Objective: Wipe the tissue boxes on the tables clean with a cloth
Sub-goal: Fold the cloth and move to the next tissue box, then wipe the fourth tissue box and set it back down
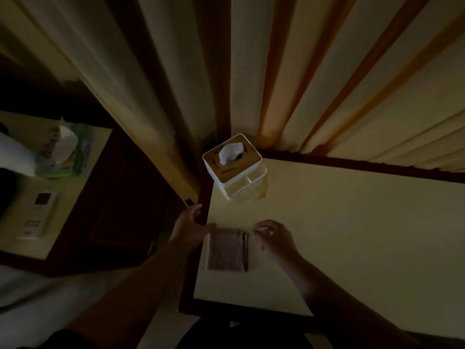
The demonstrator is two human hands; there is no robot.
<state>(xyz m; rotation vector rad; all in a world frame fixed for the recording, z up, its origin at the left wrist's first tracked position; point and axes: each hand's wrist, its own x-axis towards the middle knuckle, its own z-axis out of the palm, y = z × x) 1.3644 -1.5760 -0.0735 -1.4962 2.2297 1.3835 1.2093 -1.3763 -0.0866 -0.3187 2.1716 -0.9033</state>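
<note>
Mostly curtains (176, 71) fill the top half, 10 to 2 o'clock. Counter (352, 235) spreads from centre out to 4 o'clock; a second counter (15, 197) at 9 o'clock carries a soft tissue pack (65, 152) and a remote (37, 215). Box (234, 165) stands at the near counter's far corner, just above centre, tissue poking out the top. It looks rigid plastic, light, likely to slide or tip if rubbed hard, so steady it by a side wall, not the lid. Cloth (227, 250) lies flat and folded at 6 o'clock of the box, well apart from it; soft, limp, best pinched at an edge or scooped whole. Left hand (188, 227) sits at the cloth's 9 o'clock, on the counter edge, fingers loosely curled, holding nothing. Right hand (273, 238) is at the cloth's 3 o'clock, fingertips drawn together near the cloth's top corner; whether it pinches anything I cannot tell, too dim.
</note>
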